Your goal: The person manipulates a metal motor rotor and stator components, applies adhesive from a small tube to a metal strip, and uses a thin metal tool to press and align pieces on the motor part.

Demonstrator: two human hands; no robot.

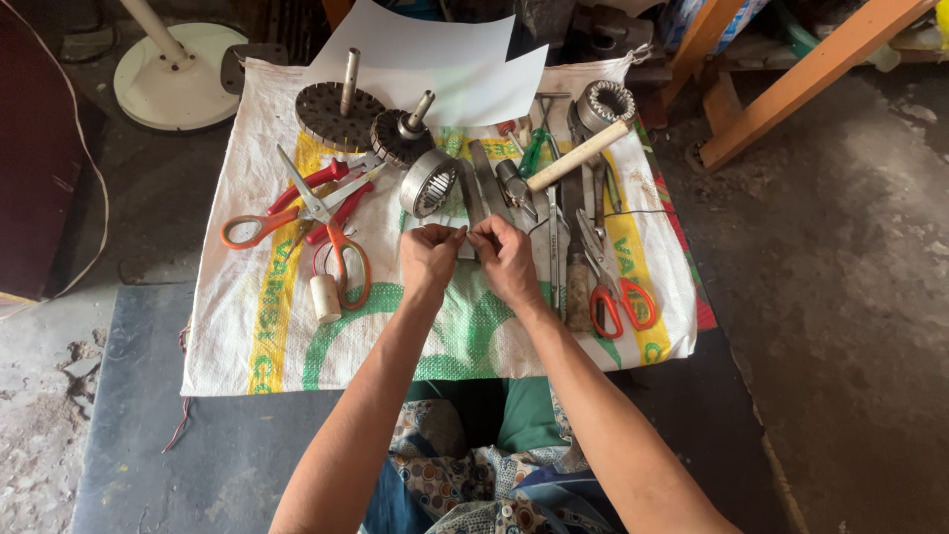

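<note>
My left hand (428, 255) and right hand (506, 259) each pinch one small piece (467, 235) over the sack (237, 346); I'm working it, needing steady fingertips next.

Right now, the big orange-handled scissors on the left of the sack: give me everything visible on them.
The big orange-handled scissors lie flat on the white woven sack, left of both hands. The blades look like bare grey metal, standing open in a cross, tips pointing up and away from the person. One orange loop handle lies far left, the other lower, near a small cream spool. Red-handled pliers cross the scissors; which lies on top is unclear. Neither hand touches them.
</note>
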